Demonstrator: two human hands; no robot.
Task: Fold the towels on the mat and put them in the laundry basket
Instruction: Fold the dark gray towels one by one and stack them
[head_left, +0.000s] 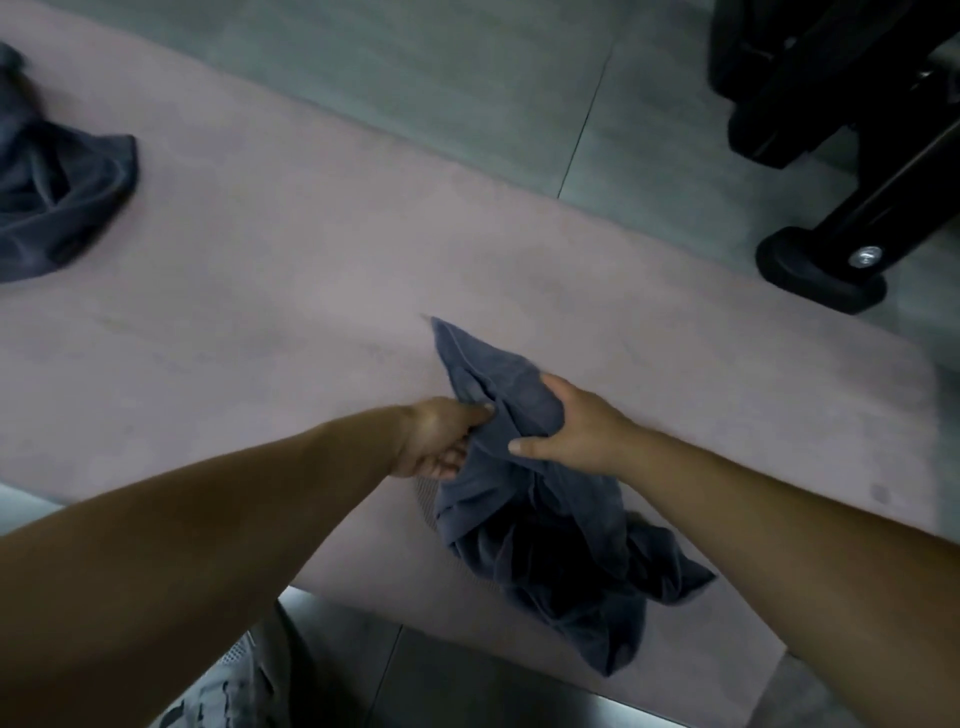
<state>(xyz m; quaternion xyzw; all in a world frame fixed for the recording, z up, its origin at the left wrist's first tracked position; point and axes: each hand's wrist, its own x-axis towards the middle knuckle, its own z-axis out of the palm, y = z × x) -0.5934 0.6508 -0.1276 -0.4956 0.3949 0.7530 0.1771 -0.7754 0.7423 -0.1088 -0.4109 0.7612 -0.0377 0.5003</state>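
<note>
A dark blue-grey towel (540, 540) hangs crumpled over the pink mat (270, 322), its lower part bunched near the mat's front edge. My left hand (441, 436) grips the towel's upper left edge, fingers curled round the cloth. Just to the right, my right hand (571, 431) holds the same towel, thumb and fingers wrapped over a fold. One corner of the towel points up and away from me. A second dark towel (57, 202) lies crumpled on the mat at the far left. No laundry basket is in view.
The mat lies on a grey tiled floor (467, 93). A black metal frame with a round foot (821, 265) stands at the upper right, close to the mat's far edge. My trouser leg (244, 680) shows at the bottom.
</note>
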